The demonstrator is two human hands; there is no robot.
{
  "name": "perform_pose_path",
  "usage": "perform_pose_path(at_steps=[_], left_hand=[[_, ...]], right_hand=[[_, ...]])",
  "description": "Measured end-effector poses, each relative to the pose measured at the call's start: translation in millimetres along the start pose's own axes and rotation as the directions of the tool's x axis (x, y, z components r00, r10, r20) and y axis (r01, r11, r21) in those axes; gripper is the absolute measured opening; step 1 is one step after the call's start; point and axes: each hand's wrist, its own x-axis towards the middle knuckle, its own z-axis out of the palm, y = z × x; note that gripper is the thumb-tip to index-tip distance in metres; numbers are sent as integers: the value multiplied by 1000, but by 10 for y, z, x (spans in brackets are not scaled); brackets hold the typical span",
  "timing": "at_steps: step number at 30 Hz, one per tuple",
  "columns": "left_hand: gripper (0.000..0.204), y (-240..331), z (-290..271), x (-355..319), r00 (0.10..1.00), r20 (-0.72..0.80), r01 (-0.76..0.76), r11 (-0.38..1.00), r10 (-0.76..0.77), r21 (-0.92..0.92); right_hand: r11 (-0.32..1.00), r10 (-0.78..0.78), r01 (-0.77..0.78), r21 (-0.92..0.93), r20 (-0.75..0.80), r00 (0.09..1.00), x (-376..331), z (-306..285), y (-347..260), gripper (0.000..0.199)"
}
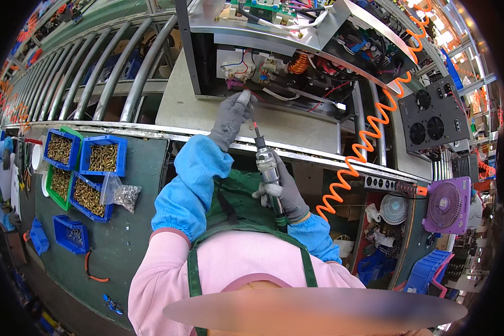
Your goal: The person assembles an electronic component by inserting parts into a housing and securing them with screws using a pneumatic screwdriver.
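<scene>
My right hand (288,193), in a grey glove, is wrapped round a silver and black air screwdriver (267,167). Its thin bit, with a red section, points up toward my left hand (229,120). That hand wears a grey glove too, and its thumb and fingers are pinched together close to the bit's tip; whatever lies between them is too small to make out. Just beyond the fingertips is the lower edge of an open metal cabinet (313,115). Inside it are white terminal parts with blue and red wires (238,68), a copper coil (298,63) and a white cable (281,96).
Blue bins of brass-coloured screws (102,157) and a bag of small metal parts (126,194) stand on the green bench at left. Metal rollers (109,73) run beyond. An orange coiled hose (354,162), a black fan panel (434,120) and a purple fan (447,205) are at right.
</scene>
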Motion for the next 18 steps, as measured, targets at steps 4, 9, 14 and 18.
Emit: perform_pose_path(at_steps=[4,9,14,18], left_hand=[[27,151,247,74,998,-3,-64,994,65,91],[33,404,703,493,979,19,-203,975,202,92],[52,101,924,1217,968,-9,-234,923,249,306],[49,13,915,1159,966,-31,-235,918,258,318]], right_hand=[[976,-115,105,191,43,992,-28,-112,13,102],[943,-231,231,238,-26,973,-117,-274,-205,107],[902,-335,315,295,17,942,-177,-388,-230,97],[898,-310,284,336,24,951,-246,-386,-228,107]])
